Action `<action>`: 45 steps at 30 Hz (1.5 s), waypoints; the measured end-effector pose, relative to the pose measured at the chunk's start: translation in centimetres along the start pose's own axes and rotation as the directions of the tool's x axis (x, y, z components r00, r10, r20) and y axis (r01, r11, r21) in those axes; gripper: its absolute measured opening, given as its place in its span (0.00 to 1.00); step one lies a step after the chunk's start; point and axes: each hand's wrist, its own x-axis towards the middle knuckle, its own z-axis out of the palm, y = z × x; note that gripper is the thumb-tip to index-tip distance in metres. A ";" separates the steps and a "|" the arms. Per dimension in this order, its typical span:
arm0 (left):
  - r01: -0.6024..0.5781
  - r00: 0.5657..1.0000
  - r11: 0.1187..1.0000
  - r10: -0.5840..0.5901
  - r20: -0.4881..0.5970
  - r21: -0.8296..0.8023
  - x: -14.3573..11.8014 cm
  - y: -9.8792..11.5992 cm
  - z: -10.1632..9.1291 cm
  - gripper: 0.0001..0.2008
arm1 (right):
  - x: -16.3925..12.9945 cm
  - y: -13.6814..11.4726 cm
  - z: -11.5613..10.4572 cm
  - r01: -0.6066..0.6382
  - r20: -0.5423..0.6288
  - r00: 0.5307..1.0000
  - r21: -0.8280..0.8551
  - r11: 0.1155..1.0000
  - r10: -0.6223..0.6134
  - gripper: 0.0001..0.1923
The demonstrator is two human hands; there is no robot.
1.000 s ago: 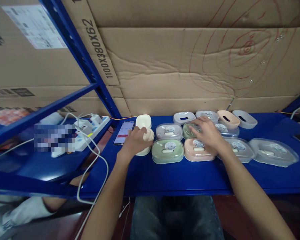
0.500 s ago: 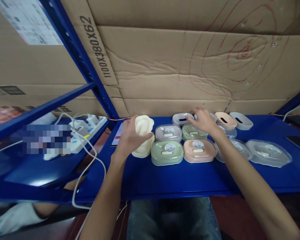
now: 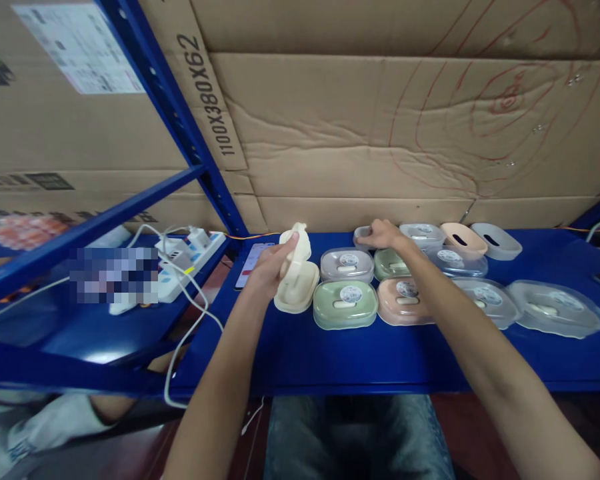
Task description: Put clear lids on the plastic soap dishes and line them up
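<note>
My left hand (image 3: pixel 273 268) pinches a thin cream plastic piece (image 3: pixel 296 261), tilted up on edge between thumb and fingers. Below and behind it lie other cream shallow trays (image 3: pixel 297 288). At the back of the shelf my right hand (image 3: pixel 384 235) is closed on the near rim of a pale grey oval piece (image 3: pixel 363 237), its fingertips partly hidden. Close to that hand sit a grey box with clear lid (image 3: pixel 347 265) and a green lidded box (image 3: pixel 390 264). A larger green lidded box (image 3: pixel 345 304) and a pink one (image 3: pixel 404 301) stand in front, the pink one partly behind my right forearm.
Further right are a peach slotted oval piece (image 3: pixel 459 239), a grey slotted one (image 3: pixel 495 241) and clear-lidded boxes (image 3: pixel 557 309). A phone (image 3: pixel 253 263) lies left of the cream trays. White cables and a power strip (image 3: pixel 195 263) occupy the left shelf. Cardboard (image 3: pixel 330 133) stands behind.
My left hand has tilted up a cream piece off the trays. My right hand has closed on the pale grey oval piece. The view has shifted slightly left.
</note>
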 end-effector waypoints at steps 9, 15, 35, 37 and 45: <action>-0.086 0.983 0.994 0.075 -0.166 -0.063 1.3 0.9 2.6 0.35 | -7.3 -1.0 -2.7 0.404 -0.549 0.795 0.161 0.900 -0.259 0.18; -0.160 0.985 0.986 0.162 0.051 -0.045 0.6 1.4 6.2 0.34 | -13.5 -3.6 -1.9 0.751 -0.613 0.502 -0.040 0.659 -0.610 0.15; 0.138 0.921 0.976 -0.064 0.385 -0.169 -0.2 0.7 6.3 0.26 | -13.4 -3.6 1.5 0.836 -0.463 0.421 -0.136 0.532 -0.780 0.17; 0.076 0.929 0.985 -0.015 0.371 -0.152 -0.6 0.7 6.6 0.25 | -13.3 -3.4 1.7 0.839 -0.469 0.424 -0.119 0.531 -0.775 0.18; -0.017 0.966 0.999 0.027 0.256 -0.042 -0.7 0.3 6.9 0.17 | -13.5 -3.0 1.9 0.812 -0.656 0.456 0.029 0.583 -0.602 0.16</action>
